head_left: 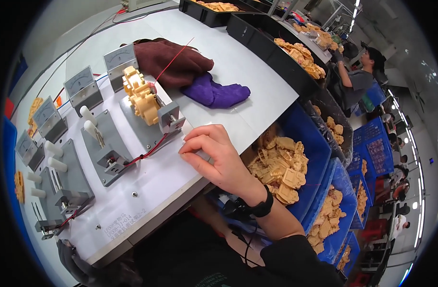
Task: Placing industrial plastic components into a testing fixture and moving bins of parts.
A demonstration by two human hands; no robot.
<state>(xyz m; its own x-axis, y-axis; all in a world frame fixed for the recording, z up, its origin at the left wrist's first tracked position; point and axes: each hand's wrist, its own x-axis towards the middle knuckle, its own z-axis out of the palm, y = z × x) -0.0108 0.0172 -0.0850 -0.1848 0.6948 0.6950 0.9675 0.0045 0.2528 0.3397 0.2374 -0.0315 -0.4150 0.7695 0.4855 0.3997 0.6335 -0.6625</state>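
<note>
My right hand [214,155] is over the front edge of the white table, a dark band on its wrist. Its fingers curl toward the thumb; anything between the fingertips is too small to make out. Just beyond it stands a grey test fixture [141,128] with a small metal bracket [170,118] and a red-and-black wire. On this fixture sits a yellow plastic assembly [143,98] with knobbed, gear-like edges, and a thin red wire sticks up beside it. My left hand does not show.
Left of it are more grey fixtures [104,143] with white pegs, and several analog meters [82,86]. Brown cloth [173,62] and purple cloth [216,93] lie behind. Blue bins [319,138] and a black tray [250,31] hold yellow parts; a co-worker [355,74] is at far right.
</note>
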